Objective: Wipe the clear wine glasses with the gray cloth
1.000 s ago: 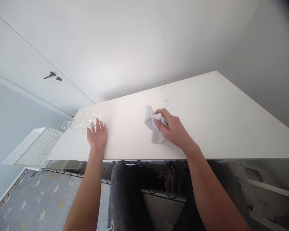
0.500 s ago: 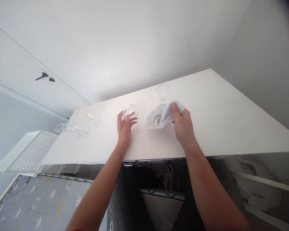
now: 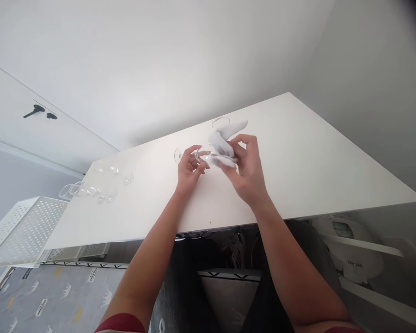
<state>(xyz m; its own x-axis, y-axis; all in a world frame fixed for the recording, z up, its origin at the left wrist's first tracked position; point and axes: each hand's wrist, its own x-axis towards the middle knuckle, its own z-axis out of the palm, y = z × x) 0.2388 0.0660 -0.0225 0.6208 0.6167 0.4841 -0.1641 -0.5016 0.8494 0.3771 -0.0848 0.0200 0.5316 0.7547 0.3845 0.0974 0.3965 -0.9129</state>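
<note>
White table point(image 3: 152, 203) as landmark. Left hand point(image 3: 190, 170) above the table's middle, fingers curled round a clear glass point(image 3: 178, 156), laid over sideways; which end is foot and which bowl, can't tell. Right hand point(image 3: 248, 169) just to the right, thumb and fingers pinching a pale, bunched cloth point(image 3: 222, 144) that meets the glass's right end, or overlaps it. Handling, by judgement: glass light, stiff, smooth enough to slip, thin-walled and easily chipped; best held by the fuller part of the bowl with spread fingers, the narrow part spared any twist. Cloth soft, limp, near weightless; takes a pinch anywhere along its folds and gives some cushion. Count: two hands, one cloth, one glass in hand. One more glass point(image 3: 221, 119) near the table's far edge, partly hidden behind the cloth. At the table's left end, a cluster of glasses point(image 3: 90, 190), at least four; overlapping outlines prevent an exact tally. One perforated white basket point(image 3: 24, 231) beyond that end.
</note>
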